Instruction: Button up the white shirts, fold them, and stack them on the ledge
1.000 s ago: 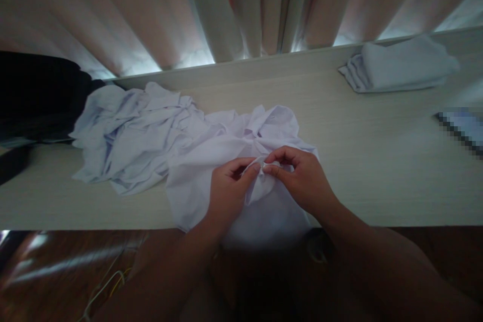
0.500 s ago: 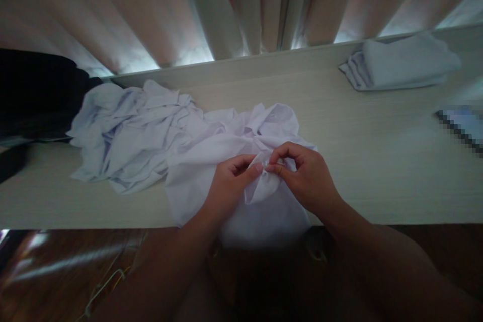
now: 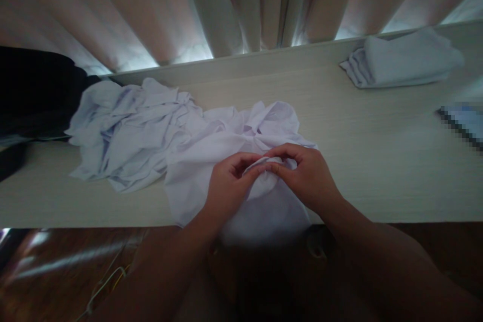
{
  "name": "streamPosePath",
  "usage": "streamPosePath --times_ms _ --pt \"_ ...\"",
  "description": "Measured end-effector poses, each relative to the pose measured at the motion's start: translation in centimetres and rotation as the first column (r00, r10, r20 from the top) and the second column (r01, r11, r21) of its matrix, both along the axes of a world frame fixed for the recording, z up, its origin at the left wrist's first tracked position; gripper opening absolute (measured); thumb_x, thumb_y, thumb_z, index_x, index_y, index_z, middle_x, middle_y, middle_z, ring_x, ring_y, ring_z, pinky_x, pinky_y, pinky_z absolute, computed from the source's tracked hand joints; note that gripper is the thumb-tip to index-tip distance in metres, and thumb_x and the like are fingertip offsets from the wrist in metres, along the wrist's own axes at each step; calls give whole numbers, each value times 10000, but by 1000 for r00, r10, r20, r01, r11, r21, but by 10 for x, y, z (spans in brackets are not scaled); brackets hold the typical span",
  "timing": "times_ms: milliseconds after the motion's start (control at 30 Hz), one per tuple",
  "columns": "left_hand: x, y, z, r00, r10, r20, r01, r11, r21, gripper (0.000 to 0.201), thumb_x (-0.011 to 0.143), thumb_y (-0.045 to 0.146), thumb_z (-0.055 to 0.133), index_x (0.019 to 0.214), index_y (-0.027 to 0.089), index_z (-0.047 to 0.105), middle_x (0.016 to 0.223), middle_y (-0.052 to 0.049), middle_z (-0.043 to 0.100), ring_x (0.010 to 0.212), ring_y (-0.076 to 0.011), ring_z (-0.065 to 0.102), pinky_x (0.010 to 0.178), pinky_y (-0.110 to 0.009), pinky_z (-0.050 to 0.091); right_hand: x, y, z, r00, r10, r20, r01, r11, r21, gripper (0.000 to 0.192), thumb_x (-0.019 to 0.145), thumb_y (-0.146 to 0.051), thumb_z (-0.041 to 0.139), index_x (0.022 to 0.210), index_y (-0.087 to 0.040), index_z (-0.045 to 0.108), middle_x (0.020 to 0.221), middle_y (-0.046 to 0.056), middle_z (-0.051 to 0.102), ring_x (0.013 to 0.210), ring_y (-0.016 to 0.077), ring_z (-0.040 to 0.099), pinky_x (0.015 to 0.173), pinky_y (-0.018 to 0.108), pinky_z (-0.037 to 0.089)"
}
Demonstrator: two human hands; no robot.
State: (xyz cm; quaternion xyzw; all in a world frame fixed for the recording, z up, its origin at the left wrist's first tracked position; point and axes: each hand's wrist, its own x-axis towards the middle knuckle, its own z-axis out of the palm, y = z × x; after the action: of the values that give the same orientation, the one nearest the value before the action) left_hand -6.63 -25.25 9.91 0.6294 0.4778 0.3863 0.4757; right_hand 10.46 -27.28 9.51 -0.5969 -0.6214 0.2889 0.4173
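Note:
A white shirt (image 3: 204, 161), thin and wrinkled, lies over the near part of the table, its lower part hanging past the front edge. What looks like its collar (image 3: 279, 115) stands up in loose folds just beyond my hands. My left hand (image 3: 234, 176) pinches the cloth between thumb and fingers. From the other side my right hand (image 3: 305, 171) grips the same fold, and the two thumb tips meet there. A bunched rim of cloth shows between the hands. Whatever small part lies under the fingertips is hidden.
To the left a heap of crumpled white clothes (image 3: 124, 131) touches the shirt. A black bag-like object (image 3: 37, 93) sits beyond it. Folded white cloth (image 3: 407, 63) lies at the back right, near a blurred-out flat device (image 3: 466, 121). Curtains (image 3: 151, 10) hang behind the table (image 3: 377, 161).
My hands have drawn together, and their fingertips now meet on the fold. The cloth flap that hung between them is now gathered up. The other things have stayed in place.

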Motion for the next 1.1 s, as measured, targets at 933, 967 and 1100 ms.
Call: streamPosePath --times_ms 933,967,1100 --pt "3 -1 -3 981 155 116 -115 948 -296 160 694 258 840 811 156 803 808 -74 785 747 -205 723 706 -303 580 6 4 -5 978 78 -193 -90 994 -57 88 769 -252 743 830 -189 733 769 9 698 701 153 602 622 261 452" --pt "3 -1 -5 980 159 123 -114 943 -313 176 693 261 840 828 154 804 816 -77 787 752 -207 726 710 -303 580 6 3 -5 981 71 -183 -81 996 -46 80 770 -244 740 830 -192 734 766 6 698 702 154 605 626 262 451" --pt "2 -1 -11 973 183 143 -125 931 -344 197 713 280 828 864 155 808 820 -80 790 757 -203 730 702 -285 573 3 2 -4 988 49 -145 -55 998 -32 75 777 -249 741 835 -202 740 765 0 703 707 155 613 642 269 449"
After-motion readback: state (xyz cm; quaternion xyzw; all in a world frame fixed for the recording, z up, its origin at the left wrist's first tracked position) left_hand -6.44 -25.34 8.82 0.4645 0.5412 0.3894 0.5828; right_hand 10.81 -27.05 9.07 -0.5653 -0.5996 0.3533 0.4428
